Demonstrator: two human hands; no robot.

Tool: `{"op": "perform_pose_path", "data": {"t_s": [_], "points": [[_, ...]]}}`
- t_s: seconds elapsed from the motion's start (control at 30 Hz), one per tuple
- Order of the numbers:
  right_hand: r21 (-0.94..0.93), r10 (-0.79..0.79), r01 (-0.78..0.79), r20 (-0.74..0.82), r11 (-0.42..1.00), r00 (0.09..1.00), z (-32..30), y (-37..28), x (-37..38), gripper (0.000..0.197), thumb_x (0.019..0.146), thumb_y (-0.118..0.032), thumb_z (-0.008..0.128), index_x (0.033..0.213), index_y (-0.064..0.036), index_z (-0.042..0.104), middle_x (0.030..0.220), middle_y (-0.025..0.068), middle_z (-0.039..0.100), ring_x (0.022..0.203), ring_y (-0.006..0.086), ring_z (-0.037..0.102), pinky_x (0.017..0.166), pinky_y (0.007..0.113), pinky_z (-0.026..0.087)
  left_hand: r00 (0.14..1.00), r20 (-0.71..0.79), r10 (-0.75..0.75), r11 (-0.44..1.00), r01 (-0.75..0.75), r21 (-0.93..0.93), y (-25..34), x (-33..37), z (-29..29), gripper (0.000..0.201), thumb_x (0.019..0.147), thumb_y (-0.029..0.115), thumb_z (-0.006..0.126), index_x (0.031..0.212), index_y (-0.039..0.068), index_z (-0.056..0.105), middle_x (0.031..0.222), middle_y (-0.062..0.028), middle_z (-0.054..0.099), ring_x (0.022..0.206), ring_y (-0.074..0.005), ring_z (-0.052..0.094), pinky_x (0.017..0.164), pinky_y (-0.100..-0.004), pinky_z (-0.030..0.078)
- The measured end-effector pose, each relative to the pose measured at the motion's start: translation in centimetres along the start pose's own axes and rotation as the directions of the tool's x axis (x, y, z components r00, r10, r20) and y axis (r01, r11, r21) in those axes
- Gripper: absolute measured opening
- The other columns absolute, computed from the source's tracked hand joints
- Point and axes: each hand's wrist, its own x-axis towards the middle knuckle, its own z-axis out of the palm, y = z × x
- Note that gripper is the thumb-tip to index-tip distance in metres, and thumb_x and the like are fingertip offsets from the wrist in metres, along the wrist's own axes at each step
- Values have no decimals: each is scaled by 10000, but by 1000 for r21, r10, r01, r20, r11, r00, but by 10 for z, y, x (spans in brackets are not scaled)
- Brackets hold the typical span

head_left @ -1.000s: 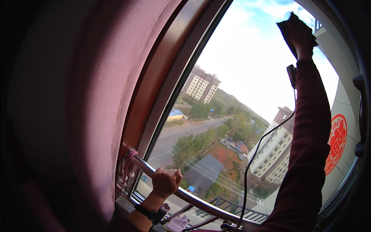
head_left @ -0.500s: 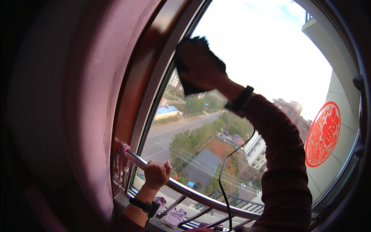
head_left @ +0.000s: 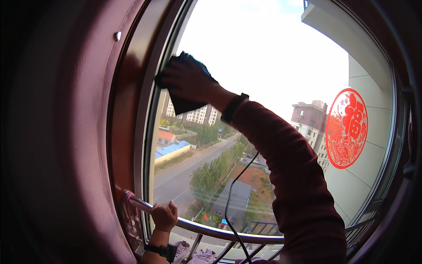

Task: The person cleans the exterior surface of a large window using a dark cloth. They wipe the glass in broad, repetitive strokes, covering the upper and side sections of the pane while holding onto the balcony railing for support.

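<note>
Pressed against the window glass (head_left: 263, 57) at its left edge is a dark cloth (head_left: 187, 107). My right hand (head_left: 190, 82) lies over this cloth with fingers spread, holding it to the pane; the cloth's left side reaches the frame. That arm stretches up from the lower right in a dark red sleeve, with a black band at the wrist. Lower down, my left hand (head_left: 165, 215) is wrapped round a shiny metal railing (head_left: 206, 228) near its left end. A black device is strapped to the left wrist.
A pink wall-like surface (head_left: 88, 132) and brown window frame (head_left: 123, 127) rise at the left. A black cable (head_left: 228, 196) hangs beside my right arm. Light-coloured shoes (head_left: 202, 256) sit behind the railing bars. A red round decoration (head_left: 347, 127) is on the pane's right.
My view has shifted, so the window and decoration sit further left in the picture. The right hand stays with the cloth at the pane's left edge; the left hand keeps the railing.
</note>
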Motion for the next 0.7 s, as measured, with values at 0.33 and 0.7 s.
{"op": "perform_pose_path", "data": {"t_s": [0.33, 0.7], "points": [[-685, 531, -479, -156, 550, 833, -158, 271, -139, 541, 1055, -518, 430, 1551, -301, 432, 1571, 3, 457, 1492, 301, 348, 1207, 608, 237, 999, -33, 8, 999, -6, 45, -3, -1, 3, 381, 949, 145, 547, 579, 58, 552, 575, -172, 599, 560, -408, 607, 611, -500, 485], [-641, 895, -765, -299, 68, 330, -341, 265, -277, 470, 1055, -496, 436, 1372, -176, 572, 1392, 129, 610, 1341, 344, 535, 1071, 590, 439, 999, 23, -47, 993, 44, 111, -1, 1, 2, 393, 955, 157, 517, 579, 59, 571, 570, -185, 588, 575, -422, 609, 642, -506, 497]]}}
